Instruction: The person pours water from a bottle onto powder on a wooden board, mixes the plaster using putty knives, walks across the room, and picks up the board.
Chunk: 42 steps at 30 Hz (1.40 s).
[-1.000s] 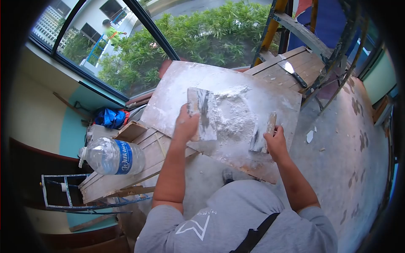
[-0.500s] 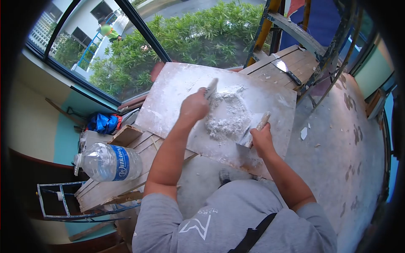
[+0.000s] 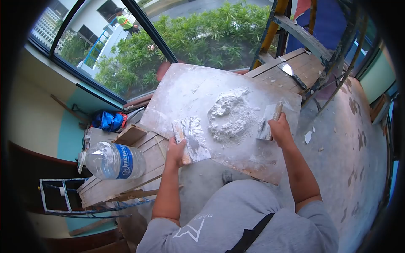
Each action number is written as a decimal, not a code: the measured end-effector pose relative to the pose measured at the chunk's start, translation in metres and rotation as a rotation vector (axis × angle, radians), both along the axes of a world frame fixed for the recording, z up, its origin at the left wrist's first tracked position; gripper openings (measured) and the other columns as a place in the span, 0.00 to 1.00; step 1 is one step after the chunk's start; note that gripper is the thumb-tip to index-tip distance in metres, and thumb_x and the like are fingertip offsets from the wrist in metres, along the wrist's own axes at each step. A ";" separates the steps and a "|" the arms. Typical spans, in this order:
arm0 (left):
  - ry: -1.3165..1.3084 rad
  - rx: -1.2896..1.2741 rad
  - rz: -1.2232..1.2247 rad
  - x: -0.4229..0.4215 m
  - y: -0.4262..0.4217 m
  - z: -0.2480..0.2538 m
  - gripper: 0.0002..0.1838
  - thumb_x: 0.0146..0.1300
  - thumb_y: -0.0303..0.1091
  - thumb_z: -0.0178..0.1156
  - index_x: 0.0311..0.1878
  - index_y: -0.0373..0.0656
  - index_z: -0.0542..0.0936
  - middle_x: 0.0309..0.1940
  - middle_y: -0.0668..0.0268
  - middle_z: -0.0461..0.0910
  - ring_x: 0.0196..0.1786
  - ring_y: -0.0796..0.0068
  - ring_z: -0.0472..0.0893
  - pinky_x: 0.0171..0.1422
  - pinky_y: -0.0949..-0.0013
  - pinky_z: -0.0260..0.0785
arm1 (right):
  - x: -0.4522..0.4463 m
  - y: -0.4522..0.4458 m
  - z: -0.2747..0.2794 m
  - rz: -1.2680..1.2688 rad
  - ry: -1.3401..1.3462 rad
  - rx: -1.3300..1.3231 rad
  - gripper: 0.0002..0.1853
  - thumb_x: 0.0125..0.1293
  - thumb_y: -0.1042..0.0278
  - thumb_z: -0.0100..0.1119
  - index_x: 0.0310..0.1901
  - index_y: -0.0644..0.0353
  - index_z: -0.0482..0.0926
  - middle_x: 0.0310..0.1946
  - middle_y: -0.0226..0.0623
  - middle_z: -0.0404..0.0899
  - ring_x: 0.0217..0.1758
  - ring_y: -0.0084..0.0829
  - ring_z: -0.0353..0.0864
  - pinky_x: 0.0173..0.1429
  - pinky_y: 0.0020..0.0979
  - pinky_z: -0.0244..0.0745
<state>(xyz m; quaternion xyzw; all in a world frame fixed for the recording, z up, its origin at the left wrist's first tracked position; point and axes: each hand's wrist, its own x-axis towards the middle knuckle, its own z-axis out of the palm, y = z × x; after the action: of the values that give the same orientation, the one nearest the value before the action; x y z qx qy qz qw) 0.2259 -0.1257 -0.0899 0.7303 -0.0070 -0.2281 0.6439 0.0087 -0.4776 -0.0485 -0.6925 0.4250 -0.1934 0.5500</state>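
Note:
On a pale board (image 3: 168, 101) lies a mound of white powder (image 3: 231, 114) with a hollow in its top. My left hand (image 3: 176, 152) is closed round the handle of a plastering trowel (image 3: 197, 141), whose flat blade is smeared with white and grey and faces up at the board's near left edge. To the right of the mound, my right hand (image 3: 280, 128) grips the handle of a second trowel (image 3: 265, 124). Its blade rests on or just above the board, beside the powder; I cannot tell which.
A large clear water bottle (image 3: 114, 160) stands on a wooden plank bench (image 3: 97, 192) at left. At the back right, a putty knife (image 3: 292, 75) lies on planks beneath a ladder (image 3: 301, 36). A blue bag (image 3: 107, 121) sits near the window. Outside, a person (image 3: 123, 21) stands beyond shrubs.
My left hand has come back from the far side of the mound to the near left edge, its trowel turned blade up. My right hand has moved slightly right and away from me.

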 end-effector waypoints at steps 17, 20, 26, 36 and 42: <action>-0.474 0.431 -0.269 -0.043 -0.130 0.106 0.33 0.64 0.31 0.56 0.70 0.33 0.58 0.52 0.41 0.80 0.55 0.48 0.82 0.62 0.57 0.73 | 0.068 -0.011 0.072 0.349 0.144 -0.283 0.26 0.60 0.70 0.49 0.59 0.77 0.66 0.50 0.74 0.78 0.57 0.66 0.78 0.65 0.49 0.70; -0.239 0.105 -0.093 -0.034 -0.066 0.064 0.30 0.64 0.29 0.58 0.68 0.31 0.62 0.54 0.49 0.79 0.56 0.60 0.81 0.59 0.60 0.75 | 0.059 -0.055 0.050 0.291 0.178 -0.285 0.27 0.61 0.70 0.49 0.61 0.75 0.67 0.51 0.72 0.78 0.57 0.65 0.78 0.65 0.49 0.71; 0.096 -0.215 0.132 -0.071 -0.012 -0.009 0.25 0.65 0.20 0.58 0.64 0.34 0.64 0.55 0.52 0.77 0.53 0.63 0.81 0.58 0.61 0.76 | 0.086 -0.064 0.026 0.473 0.392 -0.478 0.25 0.63 0.70 0.49 0.60 0.74 0.68 0.51 0.68 0.79 0.56 0.59 0.81 0.61 0.47 0.75; -0.060 -0.022 0.097 -0.083 -0.107 0.000 0.29 0.64 0.31 0.65 0.62 0.30 0.62 0.52 0.49 0.77 0.52 0.63 0.80 0.57 0.62 0.73 | 0.117 0.019 0.040 0.562 0.479 -0.506 0.22 0.63 0.71 0.50 0.57 0.74 0.68 0.45 0.64 0.82 0.51 0.58 0.84 0.59 0.50 0.76; -0.117 -0.047 0.044 -0.063 -0.129 0.041 0.29 0.65 0.30 0.64 0.62 0.28 0.62 0.53 0.47 0.77 0.52 0.62 0.80 0.57 0.62 0.74 | 0.102 0.014 0.068 0.459 0.317 -0.468 0.21 0.63 0.70 0.51 0.55 0.73 0.70 0.47 0.65 0.82 0.51 0.60 0.83 0.56 0.49 0.77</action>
<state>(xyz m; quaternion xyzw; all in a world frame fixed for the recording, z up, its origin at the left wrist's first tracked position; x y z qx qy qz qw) 0.1627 -0.2544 -0.0488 0.7270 -0.0340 -0.1706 0.6642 0.1104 -0.4639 0.0194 -0.8984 0.2826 -0.0469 0.3329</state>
